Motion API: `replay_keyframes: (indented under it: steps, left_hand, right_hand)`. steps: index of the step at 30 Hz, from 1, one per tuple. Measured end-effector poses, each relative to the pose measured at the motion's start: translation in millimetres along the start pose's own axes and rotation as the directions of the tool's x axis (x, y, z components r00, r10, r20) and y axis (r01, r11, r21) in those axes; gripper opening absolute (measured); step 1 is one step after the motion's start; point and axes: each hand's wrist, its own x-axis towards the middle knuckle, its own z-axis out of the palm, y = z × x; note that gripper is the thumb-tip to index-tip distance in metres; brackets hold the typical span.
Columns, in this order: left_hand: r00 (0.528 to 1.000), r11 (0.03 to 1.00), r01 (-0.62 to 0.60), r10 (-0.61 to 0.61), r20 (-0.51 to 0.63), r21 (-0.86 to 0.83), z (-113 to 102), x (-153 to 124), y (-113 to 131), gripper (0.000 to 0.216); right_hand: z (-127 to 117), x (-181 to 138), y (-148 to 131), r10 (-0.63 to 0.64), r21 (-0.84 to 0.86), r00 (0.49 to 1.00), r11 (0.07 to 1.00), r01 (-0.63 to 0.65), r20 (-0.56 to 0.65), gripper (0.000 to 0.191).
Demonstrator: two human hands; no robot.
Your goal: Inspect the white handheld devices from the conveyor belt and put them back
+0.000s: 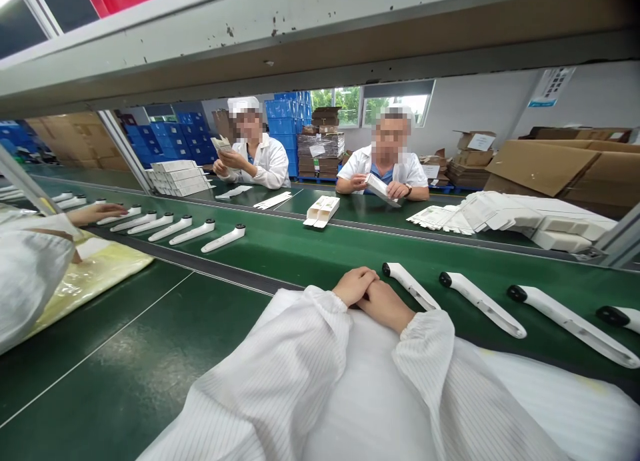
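Head view: clasped hands (pixel 367 294); far-right white device (pixel 631 321) cut off

Right hand (pixel 386 306) partly under left hand (pixel 354 285); white device (pixel 623 319) cut by edge.

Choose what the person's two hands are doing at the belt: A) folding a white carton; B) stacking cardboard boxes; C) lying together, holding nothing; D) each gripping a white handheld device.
C: the left hand and right hand lie overlapped and empty at the green conveyor belt, beside the nearest white handheld device.
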Motion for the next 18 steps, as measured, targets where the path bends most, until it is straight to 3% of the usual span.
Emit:
replay_keyframes:
  steps: [9, 15, 18]
  left_hand:
    - [1.000, 1.000, 0.013, -0.013, 0.016, 0.010, -1.5, -2.5, 3.4, 0.022]
    - [0.999, 0.991, -0.011, 0.007, 0.031, 0.134, -2.2, -8.8, 6.5, 0.027]
    - [0.996, 0.966, -0.089, 0.085, 0.024, 0.244, -4.4, -20.3, 17.4, 0.036]
  right_hand:
    - [-1.9, -2.4, -3.4, 0.008, 0.015, 1.000, 1.000, -0.008, 0.017, 0.025]
    - [-1.4, -5.7, -3.8, -0.026, 0.047, 1.000, 0.999, 0.026, -0.011, 0.026]
    - [1.8, -8.7, -3.8, -0.076, 0.089, 0.997, 0.993, 0.078, -0.026, 0.026]
